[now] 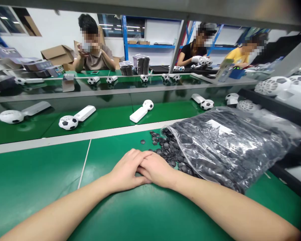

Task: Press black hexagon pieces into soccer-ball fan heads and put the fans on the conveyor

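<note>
My left hand [129, 170] and my right hand [158, 168] rest together on the green table [110, 214], their fingers overlapping and touching. No object shows in either hand, though the overlap hides parts of the fingers. Just beyond and to the right of my right hand lies a pile of small black pieces [169, 149]. These spill from the mouth of a large clear plastic bag [228, 147], which is full of dark pieces. One loose black piece [142, 142] sits apart, left of the pile.
Beyond a pale rail [40, 143], white devices with football-patterned heads lie on a green belt [110, 117], among them one device [138, 114] in the middle. Black trays [286, 103] holding similar devices stand at right. Several people sit across the line, near boxes.
</note>
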`<action>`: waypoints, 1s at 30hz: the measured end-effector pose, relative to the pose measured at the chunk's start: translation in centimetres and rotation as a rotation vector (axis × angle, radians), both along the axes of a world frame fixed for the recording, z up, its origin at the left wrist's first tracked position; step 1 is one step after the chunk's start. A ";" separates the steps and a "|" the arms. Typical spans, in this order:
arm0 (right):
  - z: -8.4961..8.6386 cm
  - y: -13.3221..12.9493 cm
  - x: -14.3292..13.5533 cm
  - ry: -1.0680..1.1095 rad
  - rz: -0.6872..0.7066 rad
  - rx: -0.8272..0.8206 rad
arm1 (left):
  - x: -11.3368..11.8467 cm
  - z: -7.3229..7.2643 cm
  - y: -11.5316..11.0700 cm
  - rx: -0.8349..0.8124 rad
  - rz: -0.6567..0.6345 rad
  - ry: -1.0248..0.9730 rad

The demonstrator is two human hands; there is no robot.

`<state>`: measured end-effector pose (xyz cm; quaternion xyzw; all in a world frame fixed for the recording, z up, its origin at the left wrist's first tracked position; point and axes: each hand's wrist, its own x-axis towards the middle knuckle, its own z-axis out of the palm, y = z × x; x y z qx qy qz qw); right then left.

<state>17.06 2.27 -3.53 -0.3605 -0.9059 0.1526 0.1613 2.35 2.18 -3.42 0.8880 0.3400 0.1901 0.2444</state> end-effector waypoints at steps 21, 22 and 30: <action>-0.6 0.0 0.0 0.014 -0.026 0.029 | 0.0 -0.1 -0.1 0.001 0.009 -0.006; -0.5 0.0 0.0 0.014 -0.028 0.037 | 0.0 -0.1 -0.1 -0.004 0.009 -0.004; -0.3 0.1 -0.1 0.007 -0.029 0.011 | 0.0 0.0 0.0 -0.006 0.000 -0.012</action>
